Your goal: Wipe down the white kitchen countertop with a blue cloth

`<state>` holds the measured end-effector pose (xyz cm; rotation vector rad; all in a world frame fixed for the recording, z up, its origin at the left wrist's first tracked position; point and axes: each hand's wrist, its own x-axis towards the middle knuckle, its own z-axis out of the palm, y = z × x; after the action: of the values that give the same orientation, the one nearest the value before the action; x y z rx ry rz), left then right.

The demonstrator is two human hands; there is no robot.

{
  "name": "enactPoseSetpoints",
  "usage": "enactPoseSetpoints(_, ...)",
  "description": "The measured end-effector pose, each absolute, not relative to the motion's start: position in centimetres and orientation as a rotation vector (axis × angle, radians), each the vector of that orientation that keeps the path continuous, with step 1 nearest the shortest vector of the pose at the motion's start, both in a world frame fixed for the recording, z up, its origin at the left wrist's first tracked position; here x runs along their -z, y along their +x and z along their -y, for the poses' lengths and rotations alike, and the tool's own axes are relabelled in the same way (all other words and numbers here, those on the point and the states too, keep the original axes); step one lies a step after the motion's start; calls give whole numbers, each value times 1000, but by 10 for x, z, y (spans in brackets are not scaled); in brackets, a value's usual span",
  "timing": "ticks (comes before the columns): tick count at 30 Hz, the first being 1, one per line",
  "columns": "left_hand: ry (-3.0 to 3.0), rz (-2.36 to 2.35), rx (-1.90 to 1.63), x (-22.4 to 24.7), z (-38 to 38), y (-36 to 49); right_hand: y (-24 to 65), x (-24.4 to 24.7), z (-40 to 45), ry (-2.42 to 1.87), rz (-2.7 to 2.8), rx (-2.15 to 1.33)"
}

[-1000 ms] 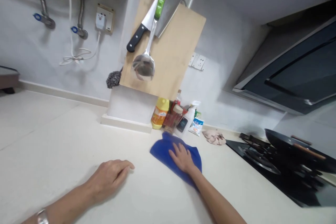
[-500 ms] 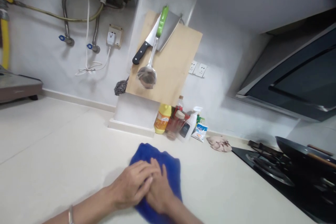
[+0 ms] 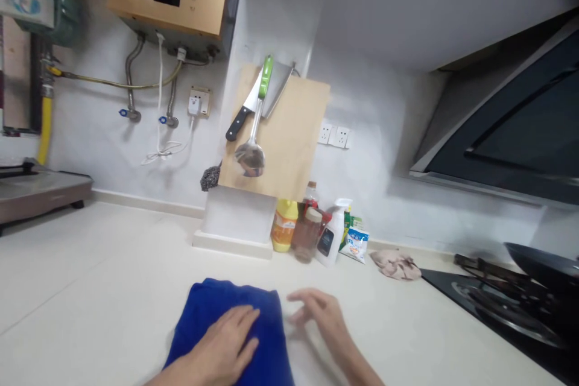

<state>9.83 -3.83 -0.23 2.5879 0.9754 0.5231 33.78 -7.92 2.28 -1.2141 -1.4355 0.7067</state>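
A blue cloth (image 3: 257, 307) lies spread on the pale countertop, its lower part running out of view. Flat on top of it rests my left hand (image 3: 228, 338), fingers stretched out and thumb apart. Just right of the cloth, my right hand (image 3: 321, 316) hovers over the counter with fingers loosely bent and apart, holding nothing. That hand looks slightly blurred.
Behind the cloth stand a yellow bottle (image 3: 284, 226), a brown jar (image 3: 306, 236), a white spray bottle (image 3: 331, 234) and a small packet (image 3: 356, 245). A crumpled rag (image 3: 395, 265) lies beside the black stove (image 3: 456, 289). A cutting board (image 3: 289, 139), knives and ladle (image 3: 250, 158) hang above.
My hands, which were overlapping on the cloth, have separated. My right hand has lifted off to the right. The cloth appears lower, further left and more spread. The view has tilted up.
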Motion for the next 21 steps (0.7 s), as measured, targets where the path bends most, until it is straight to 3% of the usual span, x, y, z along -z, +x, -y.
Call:
enactPoseSetpoints(3,2651,-948,-219,2,44,103,383,-13,77,-1363,1143,-455)
enactPoseSetpoints(7,2692,-913,-124,-3,47,98,410,9,77,-1569,1156,-243)
enactPoseSetpoints(13,2641,-1076,-149,-18,36,63,408,14,80,-1619,1241,-222)
enactPoseSetpoints(21,2564,-1508,-233,-5,-23,-15,406,12,82,-1605,1290,-245)
